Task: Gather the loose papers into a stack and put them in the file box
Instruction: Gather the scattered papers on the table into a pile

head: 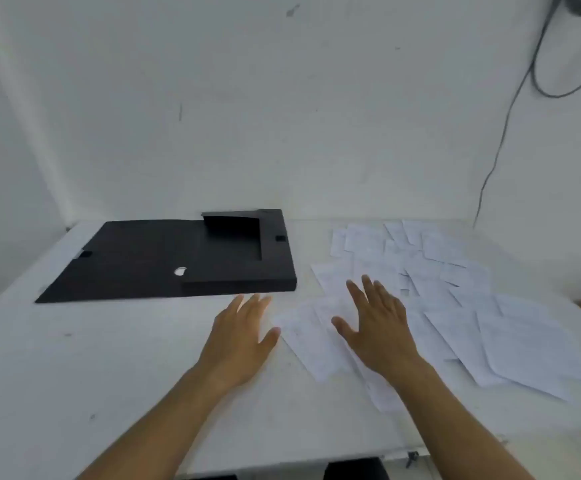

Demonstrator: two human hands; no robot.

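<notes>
Several loose white papers (455,299) lie scattered and overlapping across the right half of the white table. A black file box (275,258) lies open at the left centre, its lid flap (126,265) spread flat to the left. My left hand (240,337) hovers palm down over bare table just in front of the box, fingers apart, holding nothing. My right hand (379,327) is spread flat over the near left edge of the paper pile; whether it touches the sheets is unclear.
The white table (74,375) runs up to a white wall. A dark cable (511,109) hangs down the wall at the right. The table's near edge (282,462) shows at the bottom with dark shapes below it.
</notes>
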